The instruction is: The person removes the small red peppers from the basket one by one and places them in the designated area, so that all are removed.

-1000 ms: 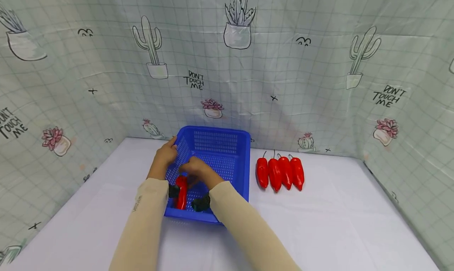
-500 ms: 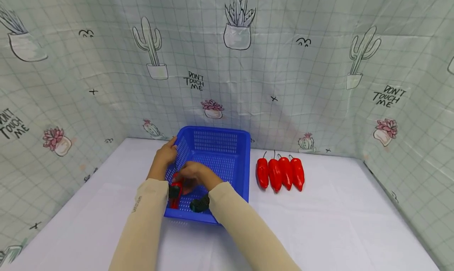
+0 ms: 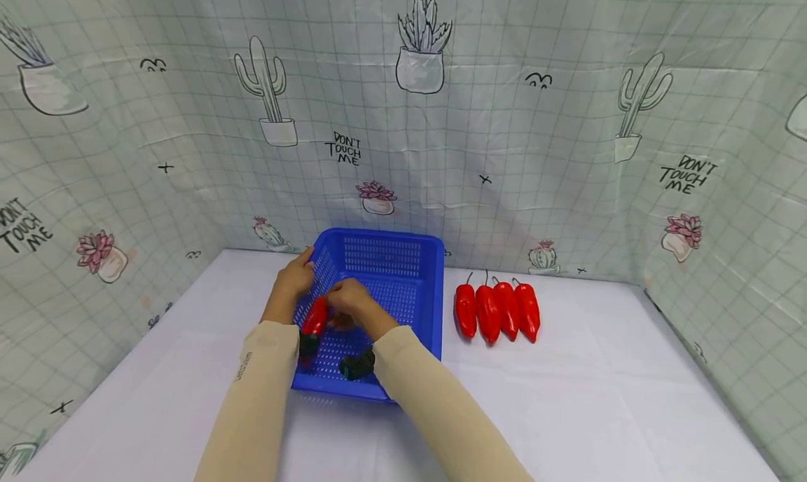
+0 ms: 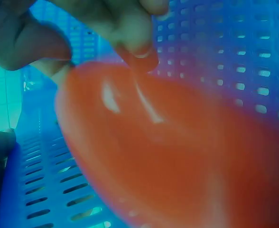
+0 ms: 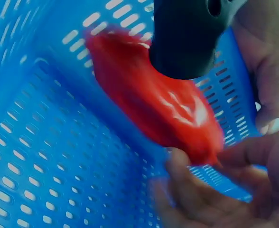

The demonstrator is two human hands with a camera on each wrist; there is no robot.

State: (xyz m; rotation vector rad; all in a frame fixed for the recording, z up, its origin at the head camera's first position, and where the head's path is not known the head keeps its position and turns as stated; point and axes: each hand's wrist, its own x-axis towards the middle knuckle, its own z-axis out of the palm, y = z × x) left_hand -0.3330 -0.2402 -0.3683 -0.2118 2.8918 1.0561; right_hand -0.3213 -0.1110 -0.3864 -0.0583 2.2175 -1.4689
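My left hand [image 3: 295, 277] grips the left rim of a blue perforated plastic basket [image 3: 435, 293]. Inside the basket, my right hand [image 3: 349, 298] pinches a shiny red chili pepper [image 3: 314, 317] by its far end. In the right wrist view, thumb and fingers of the right hand [image 5: 210, 190] meet at one tip of the pepper [image 5: 153, 97], which slants along the basket's side wall. The pepper [image 4: 144, 137] fills much of the left wrist view, with right-hand fingertips [image 4: 142, 45] at its top. A dark wrist camera covers its near end in the head view.
Several red chili peppers [image 3: 497, 310] lie side by side on the white table [image 3: 599, 370], right of the basket. Behind stands a grey-green checked cloth [image 3: 492, 118] with cactus drawings.
The right hand first came down over the pepper, then moved back up and slightly right with it. The pepper now sits farther from the basket's front wall and leans left. The left hand stayed put.
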